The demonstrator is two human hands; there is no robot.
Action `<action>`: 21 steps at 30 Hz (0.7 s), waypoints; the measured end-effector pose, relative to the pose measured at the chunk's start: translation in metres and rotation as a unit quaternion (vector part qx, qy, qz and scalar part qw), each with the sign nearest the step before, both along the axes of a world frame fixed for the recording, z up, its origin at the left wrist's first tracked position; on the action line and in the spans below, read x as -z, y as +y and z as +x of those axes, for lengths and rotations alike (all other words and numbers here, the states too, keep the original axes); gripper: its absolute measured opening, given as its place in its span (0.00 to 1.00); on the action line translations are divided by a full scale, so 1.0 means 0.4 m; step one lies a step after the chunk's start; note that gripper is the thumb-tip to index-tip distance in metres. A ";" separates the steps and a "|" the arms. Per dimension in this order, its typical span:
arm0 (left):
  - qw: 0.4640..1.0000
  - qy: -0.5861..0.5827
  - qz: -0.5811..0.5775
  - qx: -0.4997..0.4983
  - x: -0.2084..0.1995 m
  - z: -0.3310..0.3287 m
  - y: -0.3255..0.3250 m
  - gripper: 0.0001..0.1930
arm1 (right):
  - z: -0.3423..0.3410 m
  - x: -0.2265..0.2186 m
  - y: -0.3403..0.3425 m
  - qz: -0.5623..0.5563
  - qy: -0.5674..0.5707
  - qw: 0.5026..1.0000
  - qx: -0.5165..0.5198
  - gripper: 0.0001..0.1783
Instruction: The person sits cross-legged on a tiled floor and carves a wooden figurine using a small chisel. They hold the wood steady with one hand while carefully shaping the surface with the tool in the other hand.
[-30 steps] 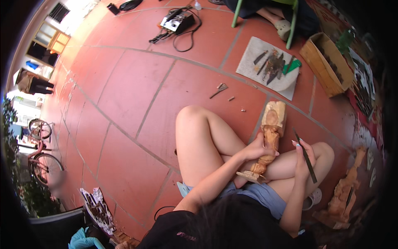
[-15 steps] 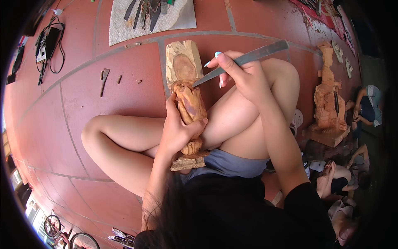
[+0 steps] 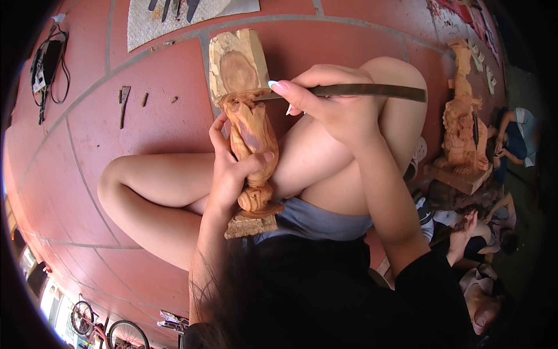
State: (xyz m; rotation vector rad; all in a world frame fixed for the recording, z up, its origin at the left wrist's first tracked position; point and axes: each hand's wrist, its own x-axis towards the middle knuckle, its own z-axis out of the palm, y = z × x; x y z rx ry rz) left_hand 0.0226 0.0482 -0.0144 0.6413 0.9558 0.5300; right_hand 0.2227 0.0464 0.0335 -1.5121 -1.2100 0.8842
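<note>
A partly carved wooden figure [image 3: 253, 131] stands tilted between my crossed legs, with an uncut pale block at its far end and a square base at the near end. My left hand [image 3: 228, 170] is wrapped around its lower body, thumb across the front. In my right hand [image 3: 343, 107] is a long flat steel carving knife [image 3: 378, 91], gripped near its middle. Its narrow tip meets the groove just below the uncut block; the fingers partly hide the blade. The knife's wide end sticks out to the right over my knee.
Several flat metal tools lie on a whitish mat [image 3: 142, 26] at the far edge. On the red tiles sit small wood scraps [image 3: 124, 106] and a black corded device [image 3: 52, 64]. A larger carved statue [image 3: 462, 125] stands at right, near other people [image 3: 517, 136]. A bicycle [image 3: 125, 336] is lower left.
The right hand has turned the knife from a slant to nearly level, its tip still at the groove. The figure and both hands appear further left and up in view.
</note>
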 end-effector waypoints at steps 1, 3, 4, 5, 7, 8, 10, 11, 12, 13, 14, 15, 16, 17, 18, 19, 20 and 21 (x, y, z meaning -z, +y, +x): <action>1.000 0.000 0.004 0.000 0.003 -0.001 -0.001 0.51 | 0.001 0.006 0.002 0.027 -0.035 0.999 -0.010 0.11; 1.000 -0.001 0.013 0.000 0.010 -0.003 -0.003 0.50 | 0.002 0.014 -0.001 0.061 -0.077 0.995 -0.025 0.11; 1.000 -0.002 0.011 -0.001 0.010 -0.003 -0.003 0.50 | 0.001 0.016 -0.003 0.068 -0.083 0.994 -0.030 0.10; 1.000 -0.003 0.009 -0.002 0.010 -0.003 -0.004 0.50 | 0.001 0.017 -0.005 0.075 -0.090 0.993 -0.035 0.10; 1.000 -0.002 0.011 -0.001 0.012 -0.003 -0.005 0.50 | 0.000 0.020 -0.008 0.089 -0.086 0.991 -0.049 0.10; 1.000 0.002 0.015 0.000 0.012 -0.004 -0.005 0.50 | 0.000 0.021 -0.008 0.096 -0.083 0.990 -0.056 0.10; 1.000 0.006 0.018 0.003 0.013 -0.004 -0.005 0.50 | 0.001 0.022 -0.008 0.108 -0.099 0.987 -0.062 0.11; 1.000 0.007 0.019 0.004 0.013 -0.004 -0.005 0.50 | 0.002 0.022 -0.009 0.114 -0.106 0.986 -0.065 0.11; 1.000 0.007 0.019 0.004 0.014 -0.004 -0.005 0.50 | 0.003 0.022 -0.012 0.111 -0.114 0.984 -0.078 0.12; 1.000 0.004 0.017 0.002 0.013 -0.004 -0.006 0.50 | 0.006 0.022 -0.017 0.109 -0.122 0.982 -0.091 0.12; 1.000 0.002 0.014 0.000 0.013 -0.003 -0.007 0.50 | 0.009 0.021 -0.021 0.106 -0.130 0.980 -0.104 0.13; 1.000 0.000 0.012 -0.001 0.012 -0.003 -0.007 0.50 | 0.013 0.020 -0.022 0.115 -0.139 0.977 -0.116 0.11; 1.000 0.003 0.014 0.002 0.012 -0.004 -0.006 0.50 | 0.019 0.018 -0.022 0.123 -0.148 0.973 -0.127 0.09; 1.000 0.006 0.016 0.005 0.012 -0.004 -0.006 0.50 | 0.022 0.016 -0.021 0.132 -0.157 0.969 -0.139 0.07; 1.000 0.009 0.017 0.009 0.013 -0.005 -0.006 0.50 | 0.020 0.015 -0.020 0.136 -0.156 0.969 -0.135 0.07; 1.000 0.012 0.019 0.009 0.012 -0.004 -0.005 0.50 | 0.015 0.014 -0.018 0.141 -0.154 0.969 -0.132 0.07; 1.000 0.015 0.021 0.008 0.008 -0.003 -0.003 0.50 | 0.011 0.015 -0.016 0.146 -0.152 0.969 -0.128 0.07; 1.000 0.016 0.022 0.008 0.005 -0.002 -0.003 0.50 | 0.008 0.019 -0.017 0.146 -0.150 0.971 -0.117 0.09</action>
